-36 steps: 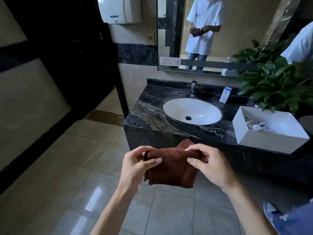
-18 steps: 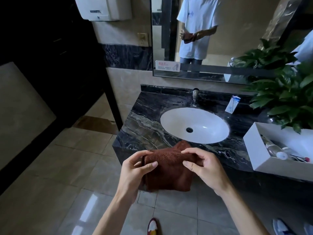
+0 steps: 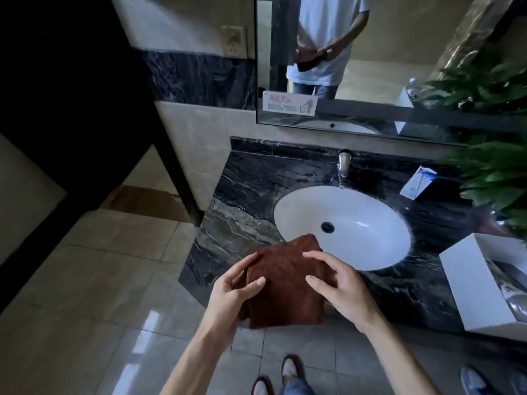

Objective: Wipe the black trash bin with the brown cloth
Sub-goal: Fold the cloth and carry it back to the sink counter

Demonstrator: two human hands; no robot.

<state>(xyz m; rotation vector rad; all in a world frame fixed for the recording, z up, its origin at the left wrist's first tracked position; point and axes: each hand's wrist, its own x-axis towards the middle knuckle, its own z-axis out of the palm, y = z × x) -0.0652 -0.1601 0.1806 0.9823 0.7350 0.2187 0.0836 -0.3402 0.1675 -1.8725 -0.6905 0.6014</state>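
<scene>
A folded brown cloth hangs in front of me, just before the front edge of a black marble counter. My left hand grips its left edge between thumb and fingers. My right hand holds its right side, fingers curled over the top. No black trash bin is in view.
A white oval sink with a faucet is set in the counter. A white box and a leafy plant stand at the right. A mirror hangs above. Tiled floor spreads to the left; another person's shoe is at the lower right.
I have stepped closer to the sink and the view has tilted down. Both hands keep the cloth, now held flatter and nearer the counter edge.
</scene>
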